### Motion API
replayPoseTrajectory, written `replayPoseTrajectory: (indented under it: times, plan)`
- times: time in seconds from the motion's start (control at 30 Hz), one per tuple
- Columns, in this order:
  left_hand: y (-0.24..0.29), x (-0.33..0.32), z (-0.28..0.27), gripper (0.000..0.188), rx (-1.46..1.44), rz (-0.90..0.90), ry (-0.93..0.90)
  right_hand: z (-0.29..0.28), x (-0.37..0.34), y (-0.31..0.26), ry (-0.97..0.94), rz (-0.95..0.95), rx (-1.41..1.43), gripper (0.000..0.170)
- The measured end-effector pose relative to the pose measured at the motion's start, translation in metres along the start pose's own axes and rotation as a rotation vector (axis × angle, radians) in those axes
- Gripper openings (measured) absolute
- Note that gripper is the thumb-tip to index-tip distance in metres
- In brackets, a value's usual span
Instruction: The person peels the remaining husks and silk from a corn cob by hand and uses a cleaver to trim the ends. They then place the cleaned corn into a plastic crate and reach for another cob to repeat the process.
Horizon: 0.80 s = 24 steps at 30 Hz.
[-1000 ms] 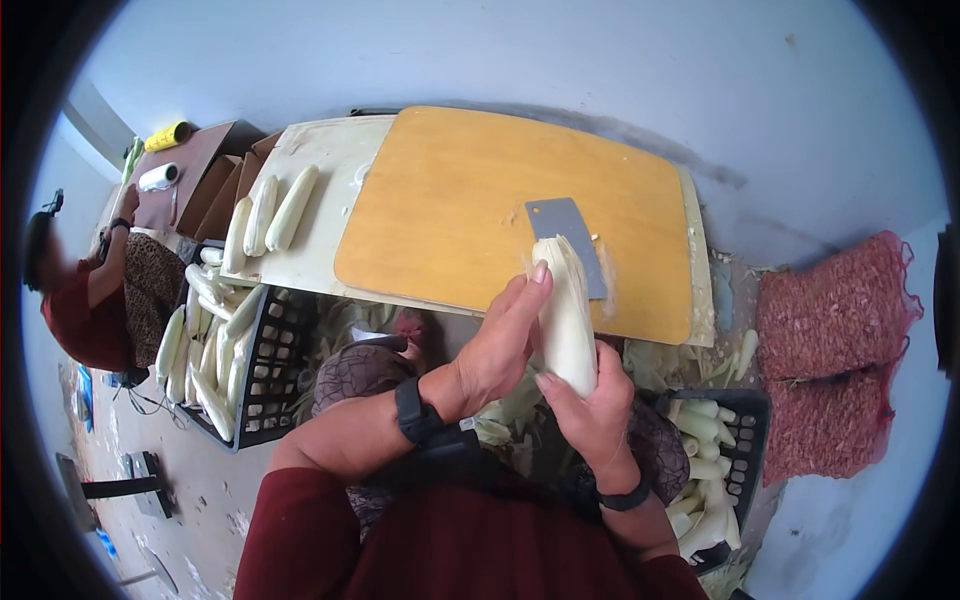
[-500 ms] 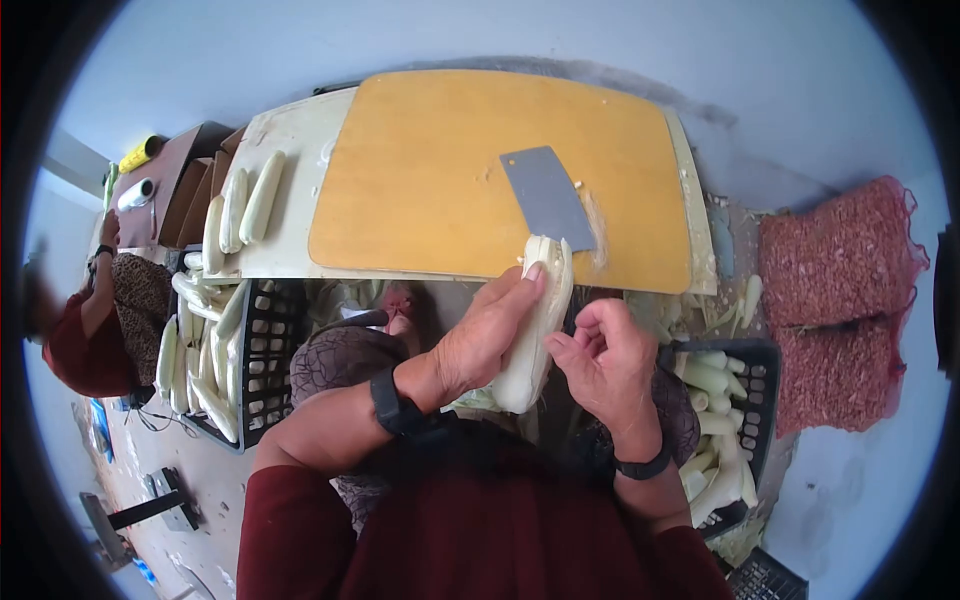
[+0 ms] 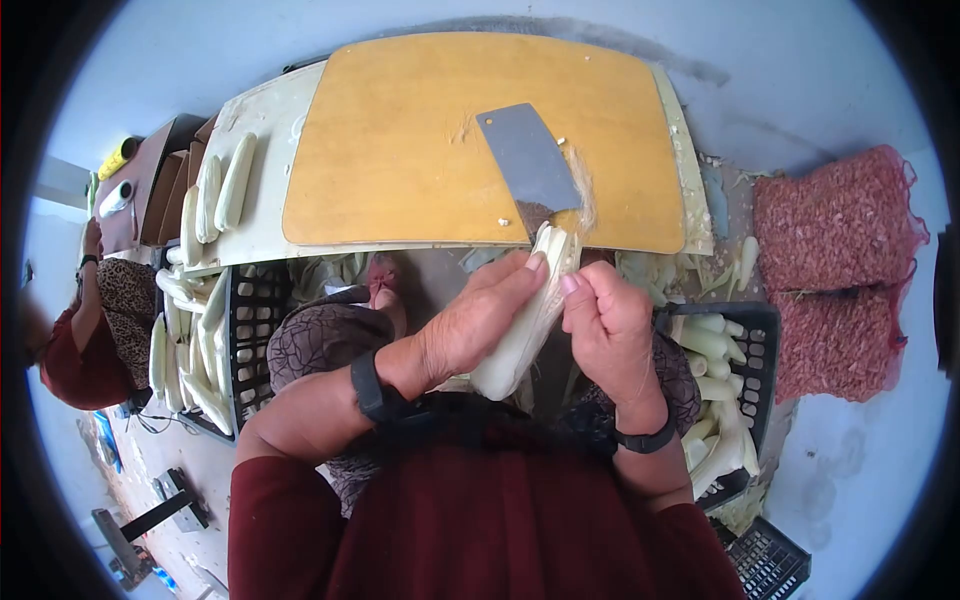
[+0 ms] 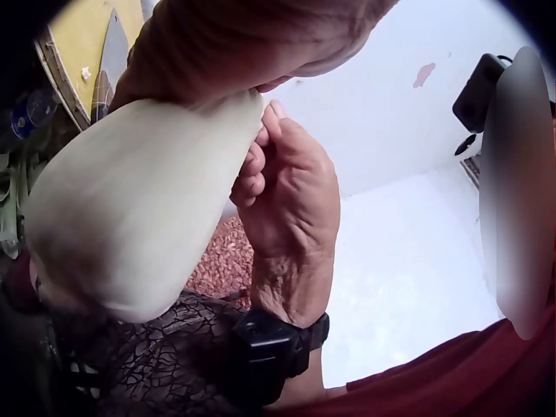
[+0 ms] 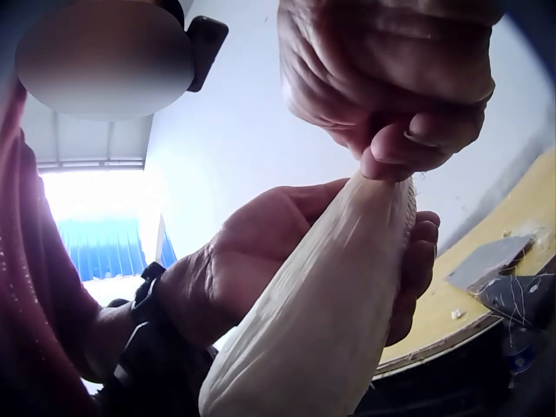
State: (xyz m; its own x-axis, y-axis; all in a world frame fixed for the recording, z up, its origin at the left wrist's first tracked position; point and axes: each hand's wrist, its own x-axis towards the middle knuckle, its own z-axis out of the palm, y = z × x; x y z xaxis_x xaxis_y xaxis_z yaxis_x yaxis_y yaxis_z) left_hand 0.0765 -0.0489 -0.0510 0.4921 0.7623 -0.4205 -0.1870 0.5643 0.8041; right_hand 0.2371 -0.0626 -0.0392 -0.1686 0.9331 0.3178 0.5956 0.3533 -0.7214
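A pale husked ear of corn [image 3: 515,345] is held tilted over the lap, its cut top near the table edge. The left hand [image 3: 470,320] grips it from the left side, thumb along the upper part. The right hand [image 3: 615,330] pinches the husk at the ear's top right with thumb and curled fingers; in the right wrist view the right hand [image 5: 391,82] pinches the husk tip, with the ear [image 5: 317,304] resting in the left hand [image 5: 269,243]. A cleaver [image 3: 530,160] lies on the yellow board [image 3: 400,140] just beyond the ear's top.
Several pale ears [image 3: 235,180] lie at the table's left end. Black crates [image 3: 245,335] of ears stand left and right below the table. Red mesh sacks [image 3: 835,220] are at the right. Another person [image 3: 85,340] sits at far left. Husks lie on the floor.
The right hand let go of the ear, then came back to pinch its husk near the top. The ear has tilted, its lower end shifting left. The head view has shifted, so the board appears higher.
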Motion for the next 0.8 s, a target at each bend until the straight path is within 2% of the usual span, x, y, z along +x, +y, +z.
replayPoseTrajectory:
  times: [0.07, 0.1, 0.17, 0.33, 0.43, 0.5, 0.7, 0.77, 0.8]
  plan:
    - [-0.001, 0.000, 0.000, 0.037, 0.011, -0.003, -0.005, -0.004, 0.001, -0.004, -0.032, 0.131, 0.325, 0.023]
    - [0.001, -0.001, 0.001, 0.036, -0.052, -0.016, -0.027, -0.007, 0.002, -0.005, -0.033, 0.136, 0.326, 0.023]
    - [0.004, -0.002, 0.003, 0.036, -0.116, -0.032, -0.047, -0.013, 0.003, -0.008, -0.079, 0.236, 0.538, 0.025]
    - [0.001, -0.004, 0.005, 0.040, -0.043, -0.019, 0.011, -0.013, 0.007, -0.007, -0.007, 0.186, 0.445, 0.023]
    - [0.000, -0.005, 0.006, 0.041, -0.010, -0.031, 0.021, -0.018, 0.007, -0.008, -0.021, 0.244, 0.504, 0.022]
    - [-0.001, -0.005, 0.004, 0.042, 0.015, -0.034, 0.025, -0.020, 0.008, -0.009, 0.062, 0.282, 0.522, 0.022]
    - [-0.003, -0.002, 0.000, 0.042, -0.009, -0.014, 0.048, -0.017, 0.006, -0.012, 0.126, 0.261, 0.561, 0.012]
    - [0.000, -0.002, -0.001, 0.041, -0.041, -0.020, 0.057, -0.016, 0.009, -0.011, 0.155, 0.257, 0.564, 0.016]
    - [0.002, -0.003, -0.002, 0.042, -0.065, -0.044, 0.012, -0.018, 0.010, -0.009, 0.132, 0.326, 0.566, 0.019]
